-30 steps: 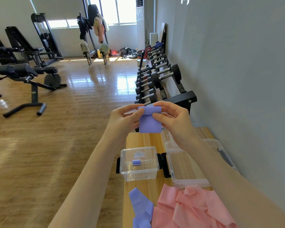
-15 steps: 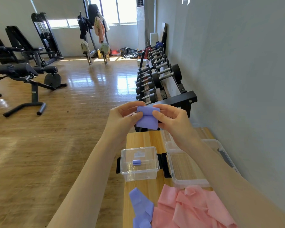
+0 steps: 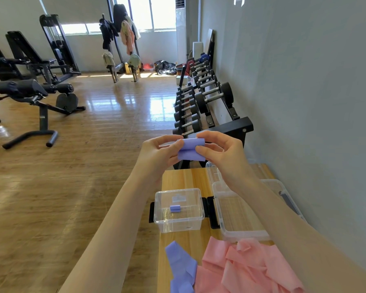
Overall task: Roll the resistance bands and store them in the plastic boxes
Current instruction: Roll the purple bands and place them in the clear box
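A purple resistance band (image 3: 192, 149), partly rolled with a short flap hanging below the roll, is held in the air above the far end of the wooden table (image 3: 184, 178). My left hand (image 3: 160, 154) pinches its left end and my right hand (image 3: 219, 152) pinches its right end. Below them stands a small clear plastic box (image 3: 179, 224) with one small purple roll (image 3: 175, 208) inside. A larger clear box (image 3: 241, 234) sits to its right. Loose purple bands (image 3: 181, 269) and pink bands (image 3: 247, 269) lie on the near table.
A black dumbbell rack (image 3: 201, 102) stands past the table along the grey wall on the right. A clear lid (image 3: 212, 172) lies behind the larger box. Gym benches (image 3: 32, 92) and machines stand on the wooden floor at the left.
The hanging flap of the purple band has grown shorter as both hands rolled it up; the roll at the top is thicker. The hands stayed in about the same place.
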